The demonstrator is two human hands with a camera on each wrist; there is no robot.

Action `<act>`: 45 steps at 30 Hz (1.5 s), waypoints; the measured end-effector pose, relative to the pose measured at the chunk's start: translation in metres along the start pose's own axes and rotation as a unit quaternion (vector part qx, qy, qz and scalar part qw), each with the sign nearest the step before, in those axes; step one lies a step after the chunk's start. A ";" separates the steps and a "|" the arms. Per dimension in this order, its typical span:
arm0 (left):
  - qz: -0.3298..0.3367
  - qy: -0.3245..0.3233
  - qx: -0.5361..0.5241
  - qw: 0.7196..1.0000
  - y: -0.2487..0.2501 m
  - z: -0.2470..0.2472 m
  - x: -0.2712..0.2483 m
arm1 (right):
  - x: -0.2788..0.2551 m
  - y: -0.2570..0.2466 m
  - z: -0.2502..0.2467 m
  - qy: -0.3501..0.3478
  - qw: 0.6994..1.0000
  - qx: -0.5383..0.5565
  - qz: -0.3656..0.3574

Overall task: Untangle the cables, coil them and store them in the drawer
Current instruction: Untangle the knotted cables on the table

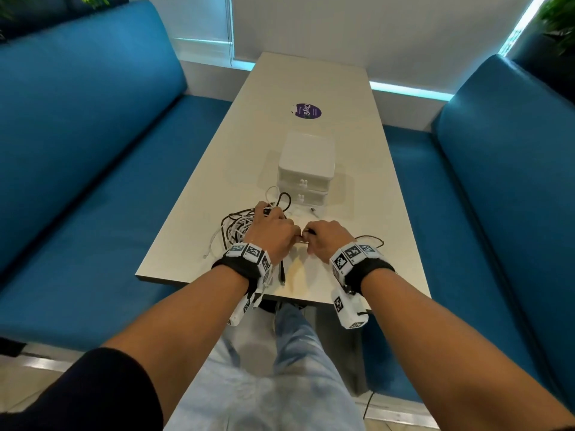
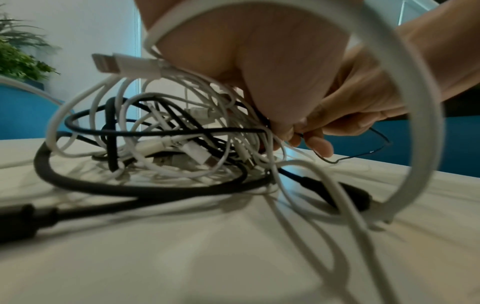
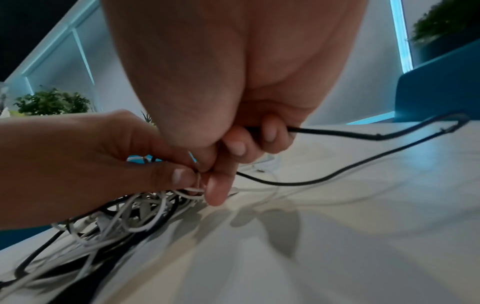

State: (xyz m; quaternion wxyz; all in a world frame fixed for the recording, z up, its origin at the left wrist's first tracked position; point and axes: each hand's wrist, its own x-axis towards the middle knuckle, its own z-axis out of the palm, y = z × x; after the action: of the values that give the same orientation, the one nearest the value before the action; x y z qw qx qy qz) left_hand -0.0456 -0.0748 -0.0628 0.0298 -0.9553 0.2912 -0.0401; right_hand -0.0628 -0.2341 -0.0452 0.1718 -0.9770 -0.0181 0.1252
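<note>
We see the tangle of cables [image 1: 241, 227] lying near the near-left corner of the long pale surface [image 1: 351, 144], with a white plug end [image 1: 206, 256] close to the left edge and a black cable end [image 1: 282, 279] reaching almost to the near edge. The left hand [image 1: 270, 234] rests on the tangle and its fingers [image 2: 284, 131] pinch thin strands; the right hand [image 1: 326, 241], just beside it, has its fingers [image 3: 269, 131] curled round a thin black cable [image 3: 363, 136] that loops out to the right over bare tabletop. The white drawer unit [image 1: 306, 169], a rounded glossy plastic box with two small-knobbed drawers, both pushed in, stands just beyond the hands; farther off lies a round purple sticker [image 1: 308, 111]. The far half and the right side of the surface lie free. The cables are smooth and round, white ones thin, one black one thick and matte. Blue padded benches [image 1: 77, 135] flank both long edges.
</note>
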 end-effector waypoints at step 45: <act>-0.065 -0.004 -0.121 0.991 0.000 0.000 -0.005 | -0.003 0.026 -0.004 0.071 0.985 -0.135 0.080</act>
State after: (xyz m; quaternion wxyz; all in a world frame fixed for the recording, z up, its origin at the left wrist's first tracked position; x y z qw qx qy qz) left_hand -0.0495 -0.0721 -0.0634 -0.0872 -0.9690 0.2313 -0.0030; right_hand -0.0647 -0.2605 -0.0496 0.0283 -0.9959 0.0559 0.0651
